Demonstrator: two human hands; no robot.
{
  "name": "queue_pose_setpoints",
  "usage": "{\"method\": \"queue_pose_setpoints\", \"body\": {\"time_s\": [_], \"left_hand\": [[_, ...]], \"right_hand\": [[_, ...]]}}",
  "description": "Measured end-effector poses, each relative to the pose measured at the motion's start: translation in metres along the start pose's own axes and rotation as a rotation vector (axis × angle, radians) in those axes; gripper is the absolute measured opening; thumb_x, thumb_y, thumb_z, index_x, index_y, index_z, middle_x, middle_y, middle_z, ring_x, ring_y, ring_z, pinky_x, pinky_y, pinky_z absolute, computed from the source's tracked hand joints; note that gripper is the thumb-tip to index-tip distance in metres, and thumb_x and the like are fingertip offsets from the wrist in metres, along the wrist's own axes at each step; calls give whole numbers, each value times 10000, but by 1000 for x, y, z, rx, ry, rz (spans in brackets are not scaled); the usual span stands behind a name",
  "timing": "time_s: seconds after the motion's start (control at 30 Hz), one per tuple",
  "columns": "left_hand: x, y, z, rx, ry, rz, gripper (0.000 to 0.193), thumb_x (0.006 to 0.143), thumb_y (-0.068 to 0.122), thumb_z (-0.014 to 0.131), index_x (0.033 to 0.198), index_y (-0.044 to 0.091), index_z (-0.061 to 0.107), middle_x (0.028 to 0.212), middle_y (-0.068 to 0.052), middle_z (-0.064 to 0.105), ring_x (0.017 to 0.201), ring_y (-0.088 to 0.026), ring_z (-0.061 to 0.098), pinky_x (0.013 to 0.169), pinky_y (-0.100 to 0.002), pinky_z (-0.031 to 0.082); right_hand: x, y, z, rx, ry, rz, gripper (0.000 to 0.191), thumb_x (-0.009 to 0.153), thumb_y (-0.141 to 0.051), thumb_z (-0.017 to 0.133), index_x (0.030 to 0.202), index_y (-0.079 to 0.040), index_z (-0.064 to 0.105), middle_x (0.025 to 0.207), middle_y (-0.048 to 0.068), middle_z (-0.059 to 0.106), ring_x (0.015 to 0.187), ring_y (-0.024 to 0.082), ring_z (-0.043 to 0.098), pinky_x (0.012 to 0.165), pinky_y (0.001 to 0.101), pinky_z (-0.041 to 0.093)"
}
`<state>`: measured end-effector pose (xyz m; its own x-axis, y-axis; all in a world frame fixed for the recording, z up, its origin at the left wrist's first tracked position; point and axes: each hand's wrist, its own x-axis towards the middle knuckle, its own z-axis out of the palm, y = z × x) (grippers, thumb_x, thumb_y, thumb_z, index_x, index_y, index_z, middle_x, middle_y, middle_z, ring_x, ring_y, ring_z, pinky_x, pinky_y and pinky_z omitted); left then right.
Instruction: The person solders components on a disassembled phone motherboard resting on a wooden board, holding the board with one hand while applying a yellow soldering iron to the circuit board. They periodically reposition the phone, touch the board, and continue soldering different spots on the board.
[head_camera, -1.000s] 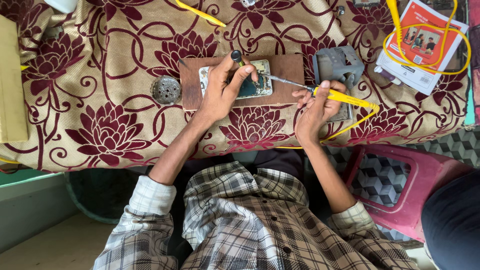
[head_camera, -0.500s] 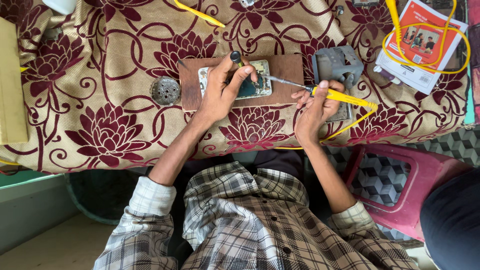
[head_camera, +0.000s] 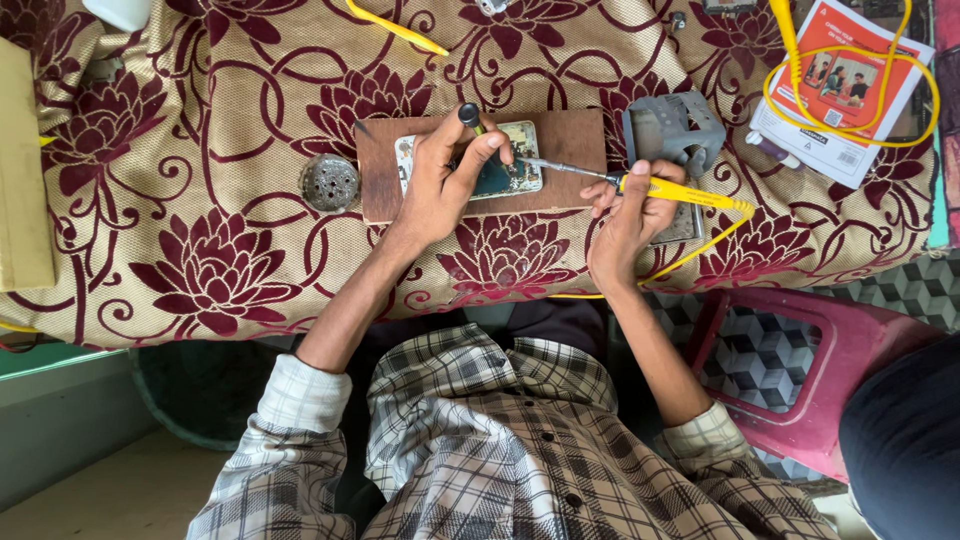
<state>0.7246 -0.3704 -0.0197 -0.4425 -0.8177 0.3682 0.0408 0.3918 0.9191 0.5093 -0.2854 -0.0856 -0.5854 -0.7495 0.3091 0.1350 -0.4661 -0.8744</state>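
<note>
Soldering iron (head_camera: 668, 189) in right hand (head_camera: 625, 225): glossy yellow plastic handle, thin bare-metal shaft. Under left hand (head_camera: 440, 185): opened phone (head_camera: 505, 172), dull circuit board with shiny metal bits, resting on matt brown wooden board (head_camera: 560, 140), smooth. Tool pinched in left fingers has a black matt cap (head_camera: 468, 113). Tablecloth (head_camera: 200, 200) under both hands: woven cloth, gold with velvety maroon flowers. Left of left hand: round perforated metal disc (head_camera: 330, 182), dull. Past right hand: grey matt metal stand (head_camera: 670, 130); glossy paper leaflet (head_camera: 840, 90).
</note>
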Motion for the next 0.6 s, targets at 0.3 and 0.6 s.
{"method": "queue_pose_setpoints", "body": {"time_s": [0.3, 0.6], "left_hand": [[-1, -1, -1, -5, 2, 11, 154, 1134, 185, 551, 1070, 54, 599, 898, -6, 726, 782, -63, 627, 697, -259, 483], [-1, 0, 0, 1, 1, 7, 159, 1131, 187, 551, 1059, 56, 604, 897, -3, 724, 770, -58, 614, 691, -256, 474]], "right_hand": [[-2, -1, 1, -86, 55, 3, 221, 1147, -238, 520, 1113, -55, 400, 721, 53, 471, 614, 159, 583, 592, 285, 505], [-3, 2, -3, -52, 31, 50, 247, 1147, -279, 519, 1144, -65, 397, 768, 53, 483, 675, 179, 632, 599, 265, 513]]}}
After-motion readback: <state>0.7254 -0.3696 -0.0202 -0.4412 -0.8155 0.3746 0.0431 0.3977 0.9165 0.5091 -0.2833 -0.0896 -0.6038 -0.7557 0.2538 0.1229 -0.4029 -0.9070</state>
